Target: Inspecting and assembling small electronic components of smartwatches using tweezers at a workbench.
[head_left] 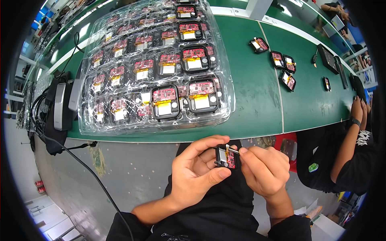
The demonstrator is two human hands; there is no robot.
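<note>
Over my lap, just off the table's front edge, my left hand (197,172) grips a small black device housing (226,157) by its edges between thumb and fingers. Inside the housing show a red circuit board, a silver-white battery and a strip of orange-yellow tape. My right hand (263,168) pinches a thin metal tool, probably tweezers (233,150), whose tip meets the housing near the orange strip. Its exact tip is too small to make out. Beyond my hands, similar housings with red boards fill a stack of clear plastic trays (157,125).
Several more housings (277,59) lie loose at the right of the green table (251,100), near a black box (327,59). A black cable (86,166) hangs down at left beside a grey-and-black device (62,106). Another person (341,156) sits at right, hands by the table edge.
</note>
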